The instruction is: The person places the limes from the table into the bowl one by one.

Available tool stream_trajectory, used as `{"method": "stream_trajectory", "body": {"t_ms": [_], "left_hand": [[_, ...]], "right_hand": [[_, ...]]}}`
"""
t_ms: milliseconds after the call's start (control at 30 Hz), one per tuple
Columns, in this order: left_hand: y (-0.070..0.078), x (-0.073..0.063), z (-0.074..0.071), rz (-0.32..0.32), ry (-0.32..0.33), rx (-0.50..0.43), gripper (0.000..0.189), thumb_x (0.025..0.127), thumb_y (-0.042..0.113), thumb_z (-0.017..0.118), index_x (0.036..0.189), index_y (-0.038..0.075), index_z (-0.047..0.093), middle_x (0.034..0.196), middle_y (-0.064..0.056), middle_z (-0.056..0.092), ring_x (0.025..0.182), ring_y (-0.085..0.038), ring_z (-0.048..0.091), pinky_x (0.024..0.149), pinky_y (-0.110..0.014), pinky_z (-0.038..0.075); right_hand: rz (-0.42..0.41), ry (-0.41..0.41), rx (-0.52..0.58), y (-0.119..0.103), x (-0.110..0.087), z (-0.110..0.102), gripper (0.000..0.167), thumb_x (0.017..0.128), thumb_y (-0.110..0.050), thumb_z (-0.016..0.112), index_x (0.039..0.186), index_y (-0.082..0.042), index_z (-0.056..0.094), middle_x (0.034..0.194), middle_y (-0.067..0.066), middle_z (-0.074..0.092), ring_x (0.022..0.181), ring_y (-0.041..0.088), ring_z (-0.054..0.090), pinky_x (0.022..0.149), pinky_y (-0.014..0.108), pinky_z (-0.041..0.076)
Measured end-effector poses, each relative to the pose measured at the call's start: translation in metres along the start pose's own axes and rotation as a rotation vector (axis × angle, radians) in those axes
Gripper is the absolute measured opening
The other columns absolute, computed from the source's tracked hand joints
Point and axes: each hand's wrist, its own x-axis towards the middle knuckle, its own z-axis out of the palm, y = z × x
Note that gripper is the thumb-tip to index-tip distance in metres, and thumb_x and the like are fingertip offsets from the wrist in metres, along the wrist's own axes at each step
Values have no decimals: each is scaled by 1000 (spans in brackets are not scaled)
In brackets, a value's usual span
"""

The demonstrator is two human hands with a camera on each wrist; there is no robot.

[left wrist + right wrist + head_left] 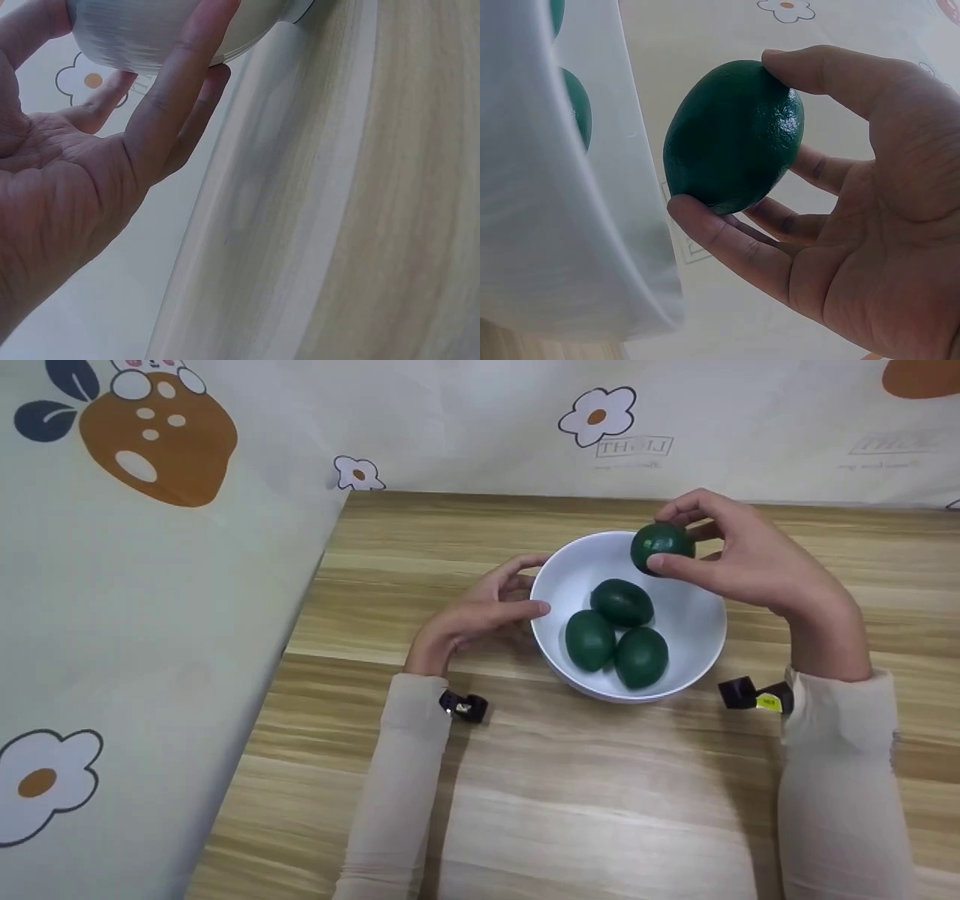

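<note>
A white bowl [694, 649] stands on the wooden table with three dark green limes [590, 640] lying together in it. My left hand [491, 604] holds the bowl's left side, thumb over the rim and fingers against the outer wall. In the left wrist view those fingers [169, 97] lie along the bowl's underside [135, 37]. Over the bowl's far right part, my right hand [757, 551] pinches another glossy green lime [731, 139] between thumb and fingers. The right wrist view shows this lime held beside the bowl's wall [547, 225], above the rim.
Wood-grain table [600, 810] surface surrounds the bowl. Behind it and on the left rises a pale covering [465, 427] printed with flowers and a strawberry. Small black cameras [465, 706] sit on both wrists, over light sleeves [844, 795].
</note>
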Motion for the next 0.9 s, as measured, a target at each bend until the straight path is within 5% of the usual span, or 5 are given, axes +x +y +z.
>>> {"method": "stream_trajectory", "body": {"t_ms": [900], "left_hand": [[1, -1, 1, -24, 6, 0, 72, 94, 11, 74, 158, 23, 45, 148, -14, 59, 112, -25, 69, 80, -43, 64]], "right_hand": [[-33, -43, -27, -8, -1, 5, 49, 94, -31, 80, 136, -12, 61, 136, 9, 63, 129, 38, 58, 85, 14, 50]]}}
